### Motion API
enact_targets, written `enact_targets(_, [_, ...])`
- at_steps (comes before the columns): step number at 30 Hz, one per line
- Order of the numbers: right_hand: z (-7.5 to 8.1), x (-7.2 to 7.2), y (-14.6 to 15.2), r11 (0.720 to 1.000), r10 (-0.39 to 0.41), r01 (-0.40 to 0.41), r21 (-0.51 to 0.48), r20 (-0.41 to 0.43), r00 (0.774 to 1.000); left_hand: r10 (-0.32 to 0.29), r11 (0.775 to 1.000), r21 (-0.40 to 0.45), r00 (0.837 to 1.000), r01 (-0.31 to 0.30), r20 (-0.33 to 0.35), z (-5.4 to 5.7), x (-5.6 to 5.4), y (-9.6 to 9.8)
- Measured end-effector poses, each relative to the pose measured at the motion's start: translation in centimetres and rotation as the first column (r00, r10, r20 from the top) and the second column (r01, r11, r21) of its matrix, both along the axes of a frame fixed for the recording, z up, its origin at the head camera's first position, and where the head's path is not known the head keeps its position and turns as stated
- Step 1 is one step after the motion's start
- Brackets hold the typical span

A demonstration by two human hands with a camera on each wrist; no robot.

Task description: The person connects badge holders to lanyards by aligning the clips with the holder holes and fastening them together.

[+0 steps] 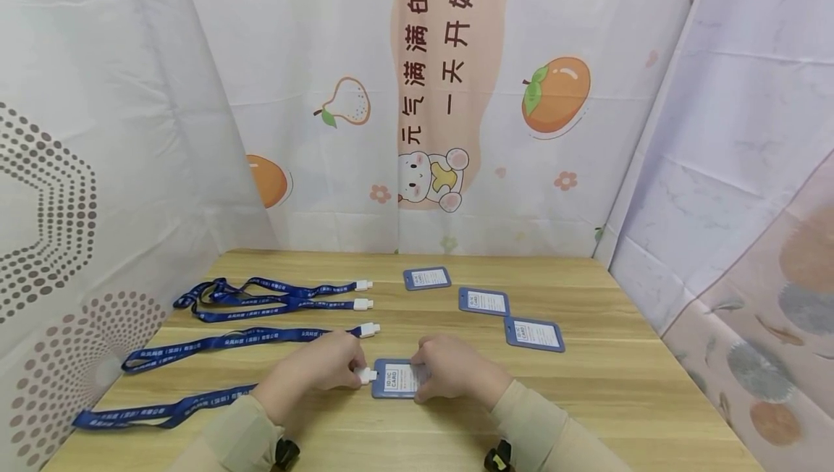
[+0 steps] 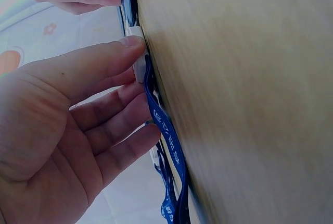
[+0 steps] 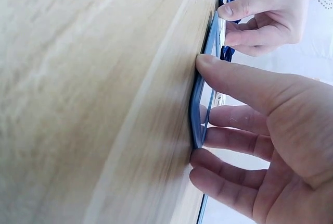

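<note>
My left hand (image 1: 329, 362) pinches the white plastic clip (image 2: 139, 69) of a blue lanyard (image 1: 189, 405) between thumb and fingers. The strap trails away to the left across the wooden table. My right hand (image 1: 459, 369) grips a blue ID card holder (image 1: 394, 378) by its long edges, thumb on the near one and fingers on the far one. A printed white card shows inside it. The holder's slotted end faces left, and the clip's tip is right at that slot. In the right wrist view the holder (image 3: 196, 107) sits close over the tabletop.
Three more blue lanyards, one of them (image 1: 215, 342) just beyond my left hand, lie with white clips pointing right. Other card holders lie at the back middle (image 1: 426, 278) and right (image 1: 483, 302), (image 1: 534, 334) of the wooden table (image 1: 586, 399). Printed curtains (image 1: 313, 190) enclose the table.
</note>
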State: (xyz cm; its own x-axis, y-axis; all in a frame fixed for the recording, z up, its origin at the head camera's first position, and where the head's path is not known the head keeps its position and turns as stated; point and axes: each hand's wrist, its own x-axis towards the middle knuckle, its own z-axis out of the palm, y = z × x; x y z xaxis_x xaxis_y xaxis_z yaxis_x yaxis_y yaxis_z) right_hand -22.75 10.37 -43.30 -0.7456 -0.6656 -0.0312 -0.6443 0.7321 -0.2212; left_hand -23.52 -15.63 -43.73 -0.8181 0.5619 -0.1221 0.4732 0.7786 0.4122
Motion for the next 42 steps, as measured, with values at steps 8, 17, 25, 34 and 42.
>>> enact_targets(8, [-0.54,0.07,-0.26,0.999,-0.044,0.044,0.007,0.014,0.999,0.004,1.000,0.001,1.000,-0.004,0.017,-0.03,0.20,0.13])
enact_targets(17, [-0.26,0.13,-0.37,0.998,-0.065,0.065,0.001,0.041,0.997,0.005,1.000,-0.006,1.000,-0.005,0.015,0.08,0.16,0.10])
enact_targets(25, [-0.07,0.24,-0.71,0.998,-0.070,0.070,0.001,0.035,0.997,0.021,1.000,-0.005,0.999,-0.021,0.024,0.16,0.06,0.02])
enact_targets(34, [-0.19,0.03,-0.79,0.997,-0.076,0.076,-0.004,0.038,0.996,0.002,1.000,-0.001,1.000,-0.002,0.006,-0.12,-0.28,-0.29])
enact_targets(42, [-0.25,-0.03,-0.74,0.997,-0.079,0.079,-0.011,0.035,0.996,-0.016,1.000,-0.014,1.000,0.016,-0.003,-0.08,-0.35,-0.26])
